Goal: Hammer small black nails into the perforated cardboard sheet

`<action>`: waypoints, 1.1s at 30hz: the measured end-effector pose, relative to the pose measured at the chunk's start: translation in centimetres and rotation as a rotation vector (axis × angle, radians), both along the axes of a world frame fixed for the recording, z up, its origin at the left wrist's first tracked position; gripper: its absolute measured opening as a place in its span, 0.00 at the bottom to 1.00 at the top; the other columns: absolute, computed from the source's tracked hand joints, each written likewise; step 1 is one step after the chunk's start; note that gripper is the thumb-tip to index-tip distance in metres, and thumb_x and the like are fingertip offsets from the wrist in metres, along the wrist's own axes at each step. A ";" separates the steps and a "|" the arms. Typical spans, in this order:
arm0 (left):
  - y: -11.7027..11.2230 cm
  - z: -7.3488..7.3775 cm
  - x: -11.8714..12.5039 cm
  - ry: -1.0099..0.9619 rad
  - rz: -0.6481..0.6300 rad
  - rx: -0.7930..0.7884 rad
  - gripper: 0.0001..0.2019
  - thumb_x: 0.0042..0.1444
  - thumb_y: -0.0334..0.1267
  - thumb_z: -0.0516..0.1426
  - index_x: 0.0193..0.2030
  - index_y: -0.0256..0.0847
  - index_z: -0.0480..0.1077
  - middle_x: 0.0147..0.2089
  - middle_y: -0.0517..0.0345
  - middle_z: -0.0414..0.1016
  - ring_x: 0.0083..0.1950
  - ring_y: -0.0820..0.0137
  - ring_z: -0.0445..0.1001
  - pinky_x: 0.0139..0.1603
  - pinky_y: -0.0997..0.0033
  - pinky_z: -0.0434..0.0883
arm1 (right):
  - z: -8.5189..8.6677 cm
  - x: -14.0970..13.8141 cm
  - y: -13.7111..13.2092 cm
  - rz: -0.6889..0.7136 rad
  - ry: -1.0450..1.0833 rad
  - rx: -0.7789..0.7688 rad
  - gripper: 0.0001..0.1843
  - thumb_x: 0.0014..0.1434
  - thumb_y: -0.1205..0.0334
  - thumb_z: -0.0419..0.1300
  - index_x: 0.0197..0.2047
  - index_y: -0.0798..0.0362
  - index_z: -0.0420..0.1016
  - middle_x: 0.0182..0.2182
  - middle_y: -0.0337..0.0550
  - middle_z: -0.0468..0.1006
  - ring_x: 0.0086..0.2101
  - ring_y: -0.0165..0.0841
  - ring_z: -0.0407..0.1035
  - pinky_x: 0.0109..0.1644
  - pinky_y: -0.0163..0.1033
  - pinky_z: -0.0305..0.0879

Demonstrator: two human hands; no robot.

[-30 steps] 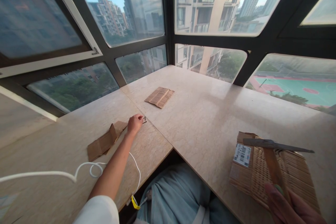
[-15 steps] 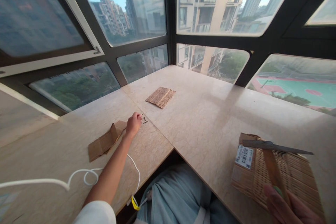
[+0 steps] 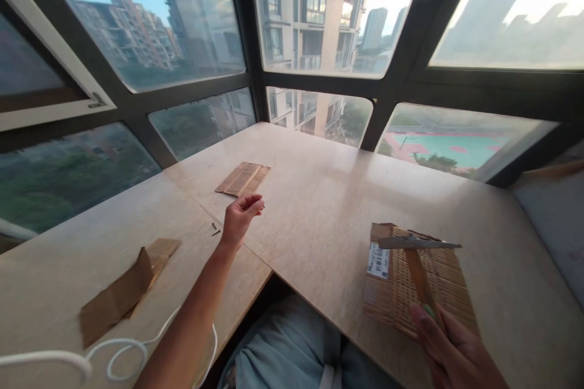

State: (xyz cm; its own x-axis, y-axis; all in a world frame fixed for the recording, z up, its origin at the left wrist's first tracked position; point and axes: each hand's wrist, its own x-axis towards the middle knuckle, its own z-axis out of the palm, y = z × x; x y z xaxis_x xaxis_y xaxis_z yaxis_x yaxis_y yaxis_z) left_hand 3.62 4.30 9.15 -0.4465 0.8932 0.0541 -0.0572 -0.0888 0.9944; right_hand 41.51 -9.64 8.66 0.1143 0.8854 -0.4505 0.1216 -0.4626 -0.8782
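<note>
My left hand [image 3: 241, 219] is closed in a pinch above the counter, and a small dark nail [image 3: 263, 206] pokes out at its fingertips. Two more nails [image 3: 215, 230] lie on the counter, left of that wrist. My right hand [image 3: 449, 340] is wrapped round the wooden handle of a hammer [image 3: 417, 270]. The hammer's long, thin metal head lies across the view of a corrugated cardboard piece [image 3: 444, 285] with a barcode label [image 3: 378, 260]. Whether the head touches the cardboard I cannot tell.
A small flat corrugated cardboard piece [image 3: 244, 178] lies towards the window corner. Folded brown cardboard [image 3: 118, 289] rests at the left, with a white cable [image 3: 123, 343] in front. The stone counter [image 3: 310, 213] has an inner corner edge [image 3: 272, 272] above my lap. Windows surround it.
My left hand has lifted a nail from the small group and moved right, leaving two on the counter. The view has turned right. My right hand still grips the hammer over the cardboard.
</note>
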 end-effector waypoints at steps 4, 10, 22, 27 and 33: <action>1.5 0.3 5.3 -0.172 -0.161 -0.009 0.21 0.36 0.39 0.72 0.38 0.35 0.78 0.30 0.59 0.77 0.30 0.78 0.72 0.30 0.80 0.69 | 0.8 -0.3 -0.3 -0.053 0.024 0.080 0.29 0.53 0.30 0.59 0.29 0.49 0.59 0.12 0.23 0.54 0.08 0.19 0.44 0.09 0.25 0.46; 3.4 -0.3 13.8 -0.270 -0.453 -0.037 0.20 0.39 0.41 0.71 0.41 0.36 0.78 0.29 0.60 0.76 0.29 0.77 0.71 0.30 0.78 0.70 | 1.9 1.0 -1.0 -0.155 0.053 0.090 0.30 0.54 0.30 0.59 0.29 0.49 0.57 0.14 0.23 0.52 0.09 0.18 0.43 0.09 0.24 0.45; 6.8 -1.9 25.1 0.068 -0.819 0.066 0.12 0.47 0.43 0.66 0.36 0.38 0.78 0.26 0.59 0.77 0.23 0.74 0.70 0.24 0.75 0.68 | 1.8 3.7 -0.9 -0.280 0.019 0.095 0.26 0.57 0.33 0.57 0.33 0.49 0.60 0.12 0.22 0.52 0.09 0.19 0.42 0.09 0.24 0.44; 7.8 -2.3 26.1 0.114 -0.870 0.097 0.14 0.47 0.41 0.65 0.40 0.39 0.80 0.35 0.53 0.83 0.33 0.67 0.79 0.39 0.65 0.77 | 1.7 4.0 -0.6 -0.257 0.006 0.082 0.26 0.58 0.33 0.56 0.34 0.49 0.61 0.10 0.22 0.53 0.09 0.20 0.42 0.09 0.25 0.45; 8.1 -2.6 26.5 0.261 -0.918 0.168 0.10 0.49 0.38 0.63 0.39 0.41 0.81 0.39 0.51 0.84 0.41 0.63 0.81 0.45 0.64 0.76 | 1.3 4.5 -0.2 -0.277 0.005 0.052 0.26 0.57 0.33 0.57 0.33 0.49 0.60 0.11 0.22 0.52 0.10 0.20 0.42 0.09 0.25 0.45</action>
